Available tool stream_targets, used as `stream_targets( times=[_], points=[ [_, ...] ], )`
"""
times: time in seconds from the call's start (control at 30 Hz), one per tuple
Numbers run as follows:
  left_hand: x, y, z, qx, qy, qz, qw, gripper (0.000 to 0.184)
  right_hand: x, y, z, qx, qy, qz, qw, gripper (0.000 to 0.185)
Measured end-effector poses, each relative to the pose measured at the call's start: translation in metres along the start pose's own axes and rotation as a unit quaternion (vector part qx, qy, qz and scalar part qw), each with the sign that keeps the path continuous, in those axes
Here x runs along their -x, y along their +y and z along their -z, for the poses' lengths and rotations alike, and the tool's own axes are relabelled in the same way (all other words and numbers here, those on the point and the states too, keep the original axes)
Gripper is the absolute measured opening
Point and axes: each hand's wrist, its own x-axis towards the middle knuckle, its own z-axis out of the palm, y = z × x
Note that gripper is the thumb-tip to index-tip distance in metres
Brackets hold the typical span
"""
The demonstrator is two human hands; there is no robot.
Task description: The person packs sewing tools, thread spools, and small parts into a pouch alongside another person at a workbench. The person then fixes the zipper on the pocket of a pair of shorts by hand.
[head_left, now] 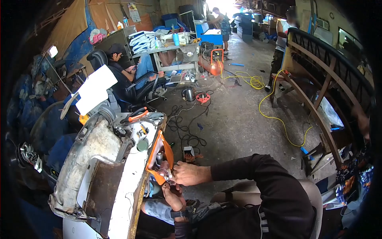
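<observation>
My right hand (190, 174), coming from a dark sleeve, has its fingers curled at the front of an open orange pouch (168, 148). Just below it, my left hand (173, 198), with a dark watch on the wrist, is closed with its fingertips close to the right hand's. Between the hands and the pouch is a small pinkish and metallic part (163, 170); its kind is hard to make out. What the fingers grip is mostly hidden. The pouch is at the edge of a worn white tabletop (125, 185).
An old sewing machine (95, 139) lies on the table, with orange-handled pliers (138, 114) behind it. Black cables (191, 137) and a yellow cord (274, 115) run over the floor. A wooden frame (314, 99) stands right. A seated person (119, 65) and others are further back.
</observation>
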Motion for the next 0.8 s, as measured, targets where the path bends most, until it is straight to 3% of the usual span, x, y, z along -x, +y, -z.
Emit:
stream_targets(
  times=[0.07,0.17,0.27,0.37,0.47,0.63,0.8],
  points=[
    [0.002,-0.002,-0.003,-0.009,0.028,0.003,1.000,0.019,-0.006,-0.002,-0.007,-0.034,-0.019,0.007,0.999,0.043],
    [0.001,-0.001,-0.004,-0.028,0.028,0.002,0.999,0.019,-0.012,-0.002,0.000,-0.021,0.059,0.010,0.998,0.023],
    [0.000,-0.001,0.001,-0.034,0.029,0.009,0.999,0.019,-0.007,0.004,-0.011,-0.052,-0.033,0.031,0.998,0.037],
    [-0.001,0.001,0.001,-0.026,0.019,0.008,0.999,0.018,-0.008,0.007,0.008,-0.104,-0.098,-0.016,0.990,0.028],
    [0.002,0.001,-0.003,-0.015,0.016,0.000,1.000,0.018,0.000,0.006,0.004,-0.026,-0.008,0.005,1.000,0.022],
    [0.005,0.002,-0.006,-0.044,0.086,0.000,0.995,0.018,0.001,0.001,0.008,-0.024,-0.009,-0.035,0.999,0.021],
    [0.004,-0.004,-0.005,-0.057,0.068,-0.003,0.996,0.020,-0.005,-0.001,0.008,-0.022,0.065,-0.003,0.998,0.025]
  ],
)
